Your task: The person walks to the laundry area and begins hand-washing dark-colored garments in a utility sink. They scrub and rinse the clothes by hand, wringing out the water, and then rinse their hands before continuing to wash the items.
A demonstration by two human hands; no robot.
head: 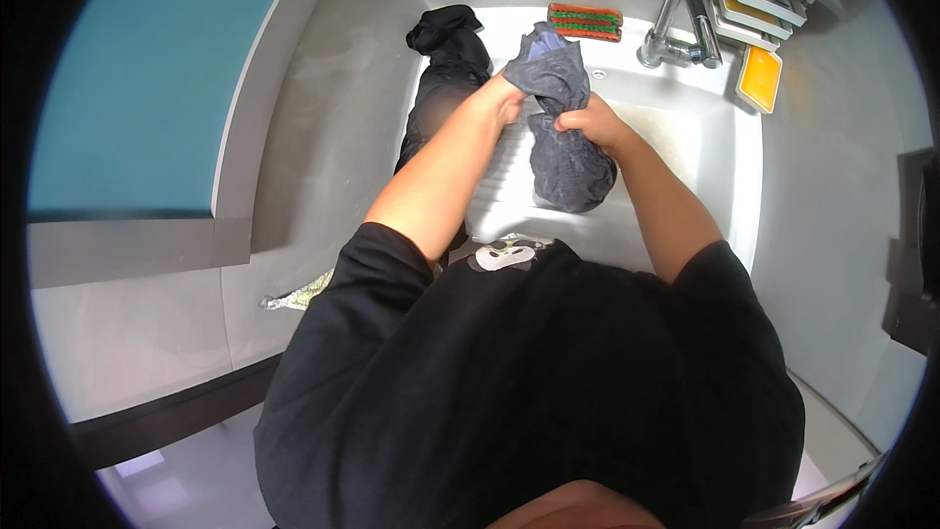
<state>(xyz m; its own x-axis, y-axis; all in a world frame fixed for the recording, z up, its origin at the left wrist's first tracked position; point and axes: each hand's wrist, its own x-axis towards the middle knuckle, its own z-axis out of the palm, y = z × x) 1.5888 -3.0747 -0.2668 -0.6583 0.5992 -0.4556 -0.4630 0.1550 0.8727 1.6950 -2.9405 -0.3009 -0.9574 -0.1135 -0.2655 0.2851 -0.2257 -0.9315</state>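
A dark grey wet cloth garment [569, 162] hangs bunched over the white laundry sink [745, 184]. My left hand [512, 99] is at its upper left part, with the fingers mostly hidden under the fabric, so its grip cannot be made out. My right hand [596, 121] is closed around the narrow middle of the garment, thumb towards the left. A bluish patch of cloth shows at the garment's top. Below it lies the sink's ribbed washboard [503, 162]. Cloudy water [661, 136] is visible in the basin to the right.
Black clothing [448, 88] lies along the sink's left edge. A red and green scrubbing brush [585, 22] sits on the back rim. A chrome faucet [679, 29] stands right of it. Stacked soap dishes [760, 7] and a yellow one [760, 78] are at the back right corner.
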